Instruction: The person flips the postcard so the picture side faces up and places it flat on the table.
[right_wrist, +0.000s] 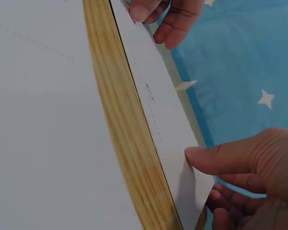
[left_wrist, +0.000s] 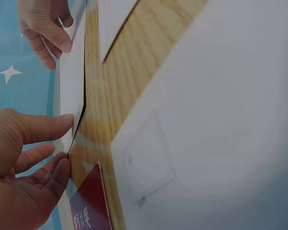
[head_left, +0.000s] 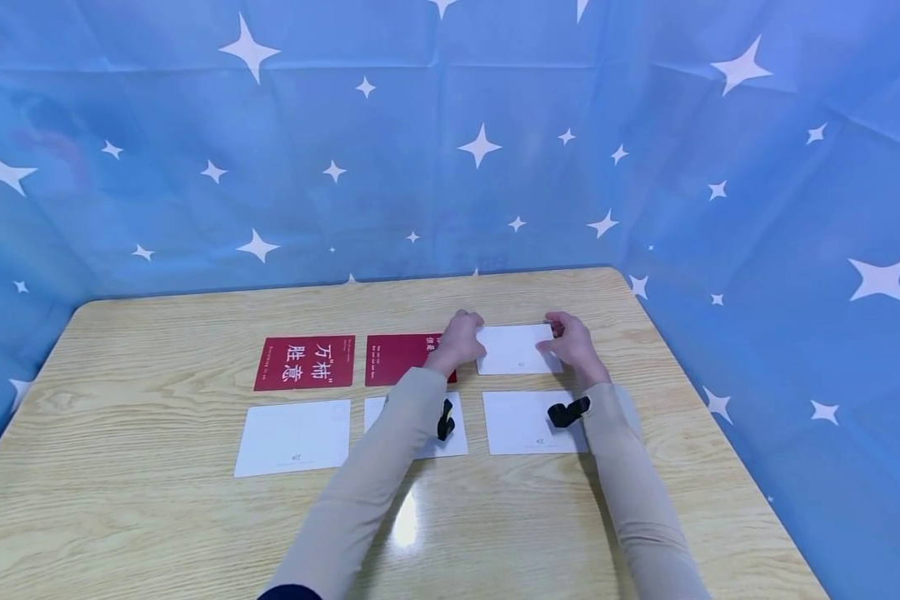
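White card [head_left: 516, 350] is sitting at the rear right of the counter [head_left: 157, 437], beside a red card [head_left: 396, 358]. Left grip [head_left: 459, 340] and right grip [head_left: 574, 345] are pinching opposite short sides. Should be keeping both light and level, avoiding bowing.

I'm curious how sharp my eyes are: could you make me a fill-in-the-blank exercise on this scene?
1. The card between the left hand and right hand is coloured ____.
2. The number of red cards on the table is ____.
3. The blue curtain is patterned with white ____.

Missing words: white; two; stars.
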The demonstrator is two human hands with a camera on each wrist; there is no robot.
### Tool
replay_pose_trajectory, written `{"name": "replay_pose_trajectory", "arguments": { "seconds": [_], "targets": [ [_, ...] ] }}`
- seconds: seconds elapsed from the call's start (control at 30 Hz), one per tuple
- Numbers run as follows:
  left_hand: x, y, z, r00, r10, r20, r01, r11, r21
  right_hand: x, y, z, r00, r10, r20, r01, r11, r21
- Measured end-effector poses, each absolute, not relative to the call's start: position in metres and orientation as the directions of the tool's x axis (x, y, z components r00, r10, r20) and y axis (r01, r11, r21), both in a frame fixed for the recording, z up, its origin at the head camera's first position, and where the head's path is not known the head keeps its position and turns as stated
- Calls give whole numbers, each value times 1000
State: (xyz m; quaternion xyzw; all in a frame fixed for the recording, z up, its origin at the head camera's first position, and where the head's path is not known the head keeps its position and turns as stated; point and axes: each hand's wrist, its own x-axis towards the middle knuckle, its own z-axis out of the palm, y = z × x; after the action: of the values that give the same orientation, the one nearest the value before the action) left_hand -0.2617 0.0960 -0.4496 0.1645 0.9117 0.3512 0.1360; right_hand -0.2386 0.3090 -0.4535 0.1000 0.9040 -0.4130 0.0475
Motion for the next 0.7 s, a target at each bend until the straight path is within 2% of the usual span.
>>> {"name": "replay_pose_trajectory", "arguments": {
  "seconds": [0.33,0.7],
  "targets": [
    [-260,96,-449,-910,395,-125,203,689,696,-234,319,-449,-963,159,-216,268,583,-767],
    [-260,98,-451,-919,376,-120,193,694,694,-228,323,-449,-976,139,-169,217,531,-819]
  ]
}}
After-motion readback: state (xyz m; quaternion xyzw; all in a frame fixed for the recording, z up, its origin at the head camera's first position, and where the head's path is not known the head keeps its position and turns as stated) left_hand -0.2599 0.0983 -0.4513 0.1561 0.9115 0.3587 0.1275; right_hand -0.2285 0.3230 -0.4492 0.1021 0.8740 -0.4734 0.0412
